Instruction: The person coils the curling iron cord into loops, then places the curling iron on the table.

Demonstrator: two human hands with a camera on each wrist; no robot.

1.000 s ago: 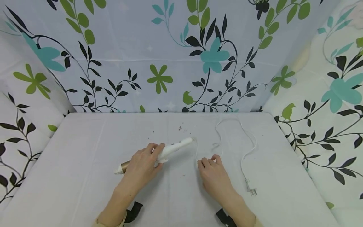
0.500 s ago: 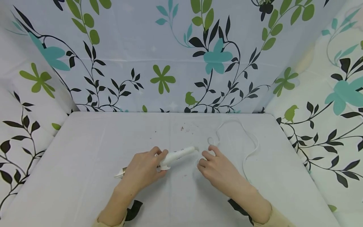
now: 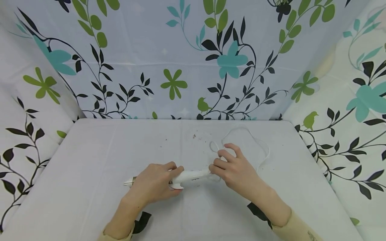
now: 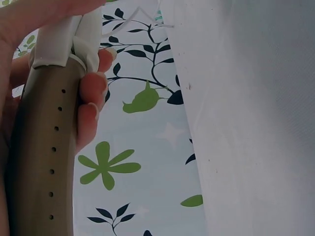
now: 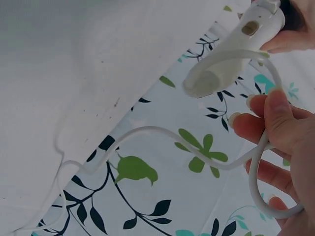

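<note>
A hair curling iron with a white handle and a bronze barrel lies across my left hand, which grips it around the middle. In the left wrist view the barrel shows a row of small holes, with my fingers curled behind its upper end. My right hand is at the handle's end and pinches the white power cord between thumb and finger. The right wrist view has the cord looping from the handle through the fingers and under the palm. The plug is out of sight.
The white-covered table has small brown specks near its far middle. More cord lies looped behind the right hand. A leaf-patterned cloth hangs around the back and sides. Black straps hang at the wrists.
The curling iron's handle end has swung down towards level. My right hand has moved up, its fingers spreading, and its fingertips now meet the handle's end. The loose cord has shifted left.
</note>
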